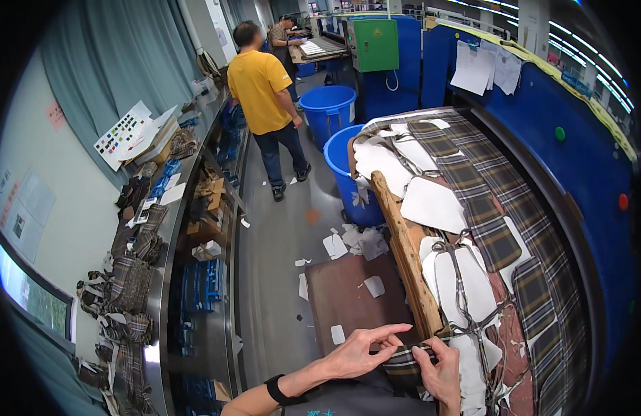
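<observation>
Low in the middle of the head view, my right hand (442,371) grips a dark plaid fabric piece (404,362) between thumb and fingers. My left hand (362,355) is just left of it, index finger stretched out and the fingers apart, its thumb side close to the cloth. A dark band circles my left wrist. Right of my hands lies the cutting table (511,333), with cut plaid panels (488,232), white paper pieces (431,204) and thin dark fabric strips (461,291) on it. The lower part of the held piece is partly hidden by my hands.
A wooden rail (404,256) edges the table. Blue bins (345,163) stand beyond it. Paper scraps (365,241) litter the floor around a brown board (345,295). On the left, a metal shelf bench (171,256) carries plaid bundles (130,284). A person in yellow (259,90) stands in the aisle.
</observation>
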Tool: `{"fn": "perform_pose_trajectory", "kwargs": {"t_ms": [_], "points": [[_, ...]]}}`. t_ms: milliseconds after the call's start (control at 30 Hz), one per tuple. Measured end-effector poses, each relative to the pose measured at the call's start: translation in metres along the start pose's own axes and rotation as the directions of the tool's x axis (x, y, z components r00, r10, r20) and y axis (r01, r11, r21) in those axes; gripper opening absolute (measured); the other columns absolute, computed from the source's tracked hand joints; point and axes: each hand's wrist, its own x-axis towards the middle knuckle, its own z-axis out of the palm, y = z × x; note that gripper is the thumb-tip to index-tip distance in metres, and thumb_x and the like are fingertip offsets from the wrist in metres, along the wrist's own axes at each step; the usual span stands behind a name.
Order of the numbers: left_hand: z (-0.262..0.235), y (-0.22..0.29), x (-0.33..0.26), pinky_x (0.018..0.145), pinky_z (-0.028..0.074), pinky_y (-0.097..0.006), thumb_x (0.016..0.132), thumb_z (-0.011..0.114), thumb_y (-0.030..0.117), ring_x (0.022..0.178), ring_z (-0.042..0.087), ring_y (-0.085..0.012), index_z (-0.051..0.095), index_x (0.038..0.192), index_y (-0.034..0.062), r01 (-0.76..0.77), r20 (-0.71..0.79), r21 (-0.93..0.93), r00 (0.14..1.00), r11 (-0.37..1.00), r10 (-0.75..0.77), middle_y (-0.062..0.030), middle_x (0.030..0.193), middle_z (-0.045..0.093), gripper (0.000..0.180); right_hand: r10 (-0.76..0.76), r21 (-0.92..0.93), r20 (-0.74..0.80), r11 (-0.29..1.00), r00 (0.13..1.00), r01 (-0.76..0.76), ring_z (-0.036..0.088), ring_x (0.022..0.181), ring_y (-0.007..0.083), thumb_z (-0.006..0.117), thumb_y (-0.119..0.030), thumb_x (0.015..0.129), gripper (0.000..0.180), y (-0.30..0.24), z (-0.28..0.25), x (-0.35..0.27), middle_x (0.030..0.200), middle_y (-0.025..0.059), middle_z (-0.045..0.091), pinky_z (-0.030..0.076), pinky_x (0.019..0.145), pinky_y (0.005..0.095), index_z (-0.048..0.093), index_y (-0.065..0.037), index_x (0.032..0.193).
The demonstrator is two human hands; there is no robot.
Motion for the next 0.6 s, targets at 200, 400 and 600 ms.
{"fn": "perform_pose_trajectory", "kwargs": {"t_ms": [200, 400, 600], "points": [[0.001, -0.003, 0.006, 0.079, 0.05, -0.029, 0.093, 0.056, 0.003, 0.077, 0.058, -0.0108, 0.049, 0.138, 0.0015, 0.0, 0.045, 0.032, 0.999, 0.999, -0.001, -0.0053, 0.086, 0.066, 0.045, -0.015, -0.009, -0.002, 1.0, 1.0, 0.015, 0.053, 0.056, 0.0063, 0.067, -0.005, 0.085, 0.013, -0.002, -0.003, 0.002, 0.062, 0.0054, 0.063, 0.041, 0.051, 0.0251, 0.063, 0.006, 0.081], [0.0, 0.003, 0.008, 0.079, 0.05, -0.029, 0.093, 0.055, 0.002, 0.079, 0.058, -0.011, 0.049, 0.139, 0.0032, 0.018, 0.039, 0.021, 0.999, 1.0, -0.019, -0.0065, 0.088, 0.067, 0.046, -0.012, -0.02, -0.025, 1.0, 1.0, 0.012, 0.052, 0.055, 0.007, 0.067, -0.006, 0.085, 0.013, -0.002, -0.006, 0.003, 0.062, 0.0062, 0.062, 0.041, 0.05, 0.0254, 0.063, 0.006, 0.081], [0.002, -0.005, 0.012, 0.082, 0.05, -0.029, 0.093, 0.056, 0.002, 0.082, 0.06, -0.0111, 0.046, 0.141, 0.004, 0.032, 0.108, -0.01, 0.994, 0.999, -0.031, -0.007, 0.092, 0.067, 0.049, -0.034, -0.045, -0.01, 0.998, 0.999, 0.034, 0.054, 0.055, 0.0083, 0.068, -0.006, 0.085, 0.013, -0.001, -0.009, 0.002, 0.062, 0.0087, 0.062, 0.041, 0.048, 0.0265, 0.064, 0.006, 0.082]]}}
